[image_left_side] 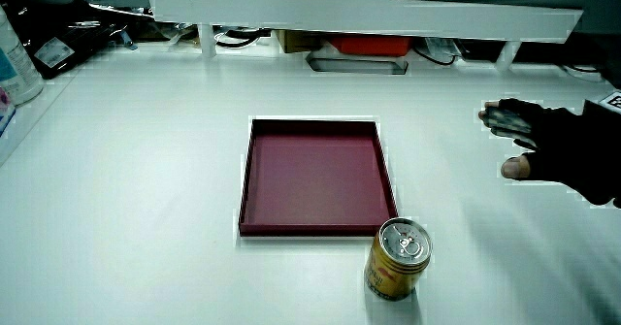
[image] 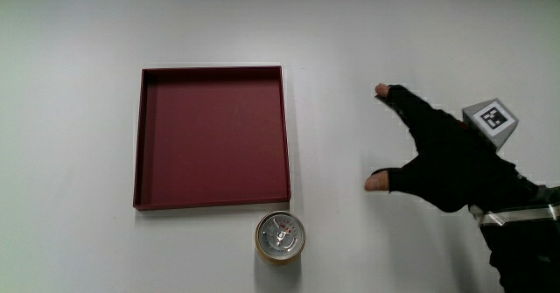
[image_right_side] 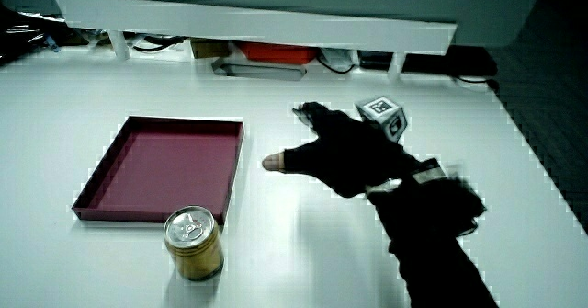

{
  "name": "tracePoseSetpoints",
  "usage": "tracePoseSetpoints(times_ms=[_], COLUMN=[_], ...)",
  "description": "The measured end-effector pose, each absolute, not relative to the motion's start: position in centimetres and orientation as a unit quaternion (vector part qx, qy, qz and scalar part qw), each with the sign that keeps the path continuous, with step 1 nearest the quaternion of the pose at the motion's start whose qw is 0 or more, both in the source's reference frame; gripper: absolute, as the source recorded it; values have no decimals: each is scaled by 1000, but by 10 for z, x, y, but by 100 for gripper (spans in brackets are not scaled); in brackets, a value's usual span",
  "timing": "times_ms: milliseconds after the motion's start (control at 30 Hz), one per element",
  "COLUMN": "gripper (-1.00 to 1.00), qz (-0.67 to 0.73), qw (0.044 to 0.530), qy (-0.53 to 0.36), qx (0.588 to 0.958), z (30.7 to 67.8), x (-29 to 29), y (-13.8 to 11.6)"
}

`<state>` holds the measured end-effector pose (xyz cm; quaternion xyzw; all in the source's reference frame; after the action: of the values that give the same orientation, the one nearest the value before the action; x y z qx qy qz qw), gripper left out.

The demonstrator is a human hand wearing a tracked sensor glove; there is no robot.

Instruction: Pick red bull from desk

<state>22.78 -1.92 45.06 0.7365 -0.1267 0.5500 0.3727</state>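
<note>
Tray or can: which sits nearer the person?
The gold can, upright just off the dark red tray edge nearest the person; the hand holds neither.

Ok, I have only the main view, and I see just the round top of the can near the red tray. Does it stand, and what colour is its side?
Observer: It stands upright. In both side views the can has a gold side.
Operator: Is it taller than the tray's wall?
Observer: Yes, in a side view it rises clearly above the low tray.
Operator: Is anything under the palm?
Observer: No. In a side view the hand is spread and holds nothing.
</note>
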Motion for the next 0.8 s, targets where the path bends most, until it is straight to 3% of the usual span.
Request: tracePoseSetpoints(times_ms=[567, 800], gripper=[0, 0], qz=[529, 513], qw=[469, 486], qy=[-153, -175], qx=[691, 685], z=[476, 487], x=[176, 156], y=[24, 38])
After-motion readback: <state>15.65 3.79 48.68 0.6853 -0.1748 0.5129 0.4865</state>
